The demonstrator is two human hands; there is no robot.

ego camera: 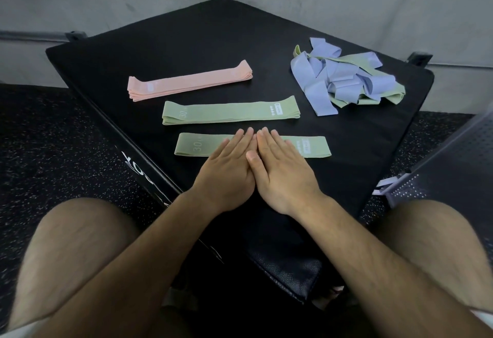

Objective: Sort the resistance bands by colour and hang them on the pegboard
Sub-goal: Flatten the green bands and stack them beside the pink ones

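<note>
On a black padded box (186,44) lie sorted resistance bands. A stack of pink bands (189,81) lies farthest away, a flat pile of green bands (229,110) sits in the middle, and a single green band (197,146) lies nearest me. My left hand (229,169) and my right hand (280,169) press flat on that nearest green band, side by side with straight fingers, covering its middle. A tangled heap of purple and green bands (344,79) lies at the back right.
A dark perforated pegboard panel (453,161) leans at the right edge, with a purple band (384,185) showing at its lower left corner. Speckled rubber floor (53,145) surrounds the box. Grey walls meet behind it. My bare knees fill the foreground.
</note>
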